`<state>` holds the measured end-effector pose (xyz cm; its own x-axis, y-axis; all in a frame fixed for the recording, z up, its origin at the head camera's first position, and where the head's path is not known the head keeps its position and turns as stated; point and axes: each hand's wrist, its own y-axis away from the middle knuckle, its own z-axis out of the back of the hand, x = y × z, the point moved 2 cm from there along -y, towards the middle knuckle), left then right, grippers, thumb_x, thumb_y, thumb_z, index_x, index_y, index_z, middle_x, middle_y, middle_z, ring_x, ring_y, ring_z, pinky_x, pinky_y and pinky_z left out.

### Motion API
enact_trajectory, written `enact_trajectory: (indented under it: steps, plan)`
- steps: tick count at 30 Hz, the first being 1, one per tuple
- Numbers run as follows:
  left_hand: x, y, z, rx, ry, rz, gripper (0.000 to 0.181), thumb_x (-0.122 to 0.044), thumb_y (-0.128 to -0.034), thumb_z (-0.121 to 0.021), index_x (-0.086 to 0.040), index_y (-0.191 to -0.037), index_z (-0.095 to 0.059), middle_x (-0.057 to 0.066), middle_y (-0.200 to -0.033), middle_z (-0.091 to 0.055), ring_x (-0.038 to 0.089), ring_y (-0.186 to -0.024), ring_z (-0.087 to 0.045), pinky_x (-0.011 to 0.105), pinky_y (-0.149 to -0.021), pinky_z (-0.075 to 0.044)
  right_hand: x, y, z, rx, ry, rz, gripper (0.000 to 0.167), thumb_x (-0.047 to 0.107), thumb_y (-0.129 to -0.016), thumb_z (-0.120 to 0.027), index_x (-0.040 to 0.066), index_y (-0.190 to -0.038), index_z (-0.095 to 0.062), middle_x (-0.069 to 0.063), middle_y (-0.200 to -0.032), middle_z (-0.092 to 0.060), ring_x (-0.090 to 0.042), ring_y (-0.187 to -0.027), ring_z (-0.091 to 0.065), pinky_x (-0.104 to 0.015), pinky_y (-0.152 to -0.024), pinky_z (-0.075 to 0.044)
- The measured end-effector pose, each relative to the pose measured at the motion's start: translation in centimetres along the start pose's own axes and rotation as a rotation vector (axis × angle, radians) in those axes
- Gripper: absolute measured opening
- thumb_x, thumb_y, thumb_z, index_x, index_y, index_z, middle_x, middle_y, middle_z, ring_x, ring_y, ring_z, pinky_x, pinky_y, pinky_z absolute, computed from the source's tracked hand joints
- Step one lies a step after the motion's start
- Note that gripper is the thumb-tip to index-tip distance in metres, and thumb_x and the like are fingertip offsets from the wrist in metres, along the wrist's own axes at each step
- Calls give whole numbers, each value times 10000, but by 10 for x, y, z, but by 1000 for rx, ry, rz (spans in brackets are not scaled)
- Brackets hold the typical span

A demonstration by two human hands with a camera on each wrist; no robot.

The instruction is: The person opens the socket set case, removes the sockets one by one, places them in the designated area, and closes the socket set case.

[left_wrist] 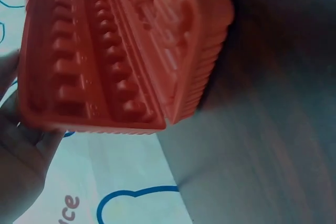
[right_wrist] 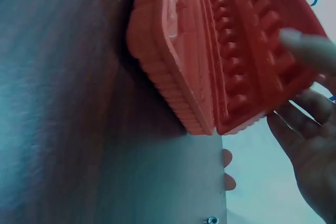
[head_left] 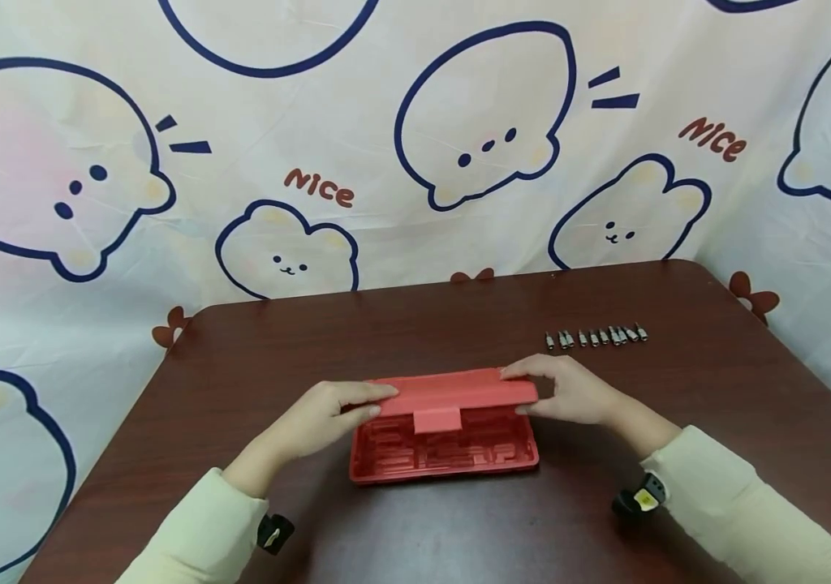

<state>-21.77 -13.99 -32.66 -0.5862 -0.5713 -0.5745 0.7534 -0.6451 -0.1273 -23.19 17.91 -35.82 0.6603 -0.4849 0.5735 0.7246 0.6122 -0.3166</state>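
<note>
A red plastic case (head_left: 445, 465) with moulded slots lies on the table, its hinged lid (head_left: 459, 389) tilted partway up. My left hand (head_left: 324, 418) holds the lid's left end between thumb and fingers. At the right end, my right hand (head_left: 572, 393) grips the same lid, fingers on top and thumb beneath; in the right wrist view the thumb (right_wrist: 307, 48) crosses the lid's inner face. Ridged recesses line the inside of the lid (left_wrist: 68, 56) in the left wrist view. No loose parts show in the visible slots of the base.
Several small metal socket-like pieces (head_left: 598, 336) stand in a row on the dark brown table (head_left: 299, 341), behind and right of the case. A cartoon-printed cloth (head_left: 415, 235) hangs behind the table and along its sides.
</note>
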Motion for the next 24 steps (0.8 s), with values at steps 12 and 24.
enact_trajectory:
  steps: [12,24]
  plan:
    - [5,7,-21,186,-14,-20,410,-336,-854,-521,-189,-1237,-496,-18,-1283,-429,198,-1222,-302,454,-944,-258,7,8,-14,158,-46,-63,400,335,-824,-564,166,-1186,-539,-18,-1263,-435,-212,-1188,-316,-480,-894,-303]
    - [13,14,-53,160,-215,-103,419,-261,-808,-603,-187,-1213,-524,-13,-1283,-432,197,-1221,-302,456,-943,-248,-3,13,-39,280,28,-119,533,431,-803,-549,173,-1262,-466,-71,-1377,-279,-262,-1273,-119,-513,-944,-194]
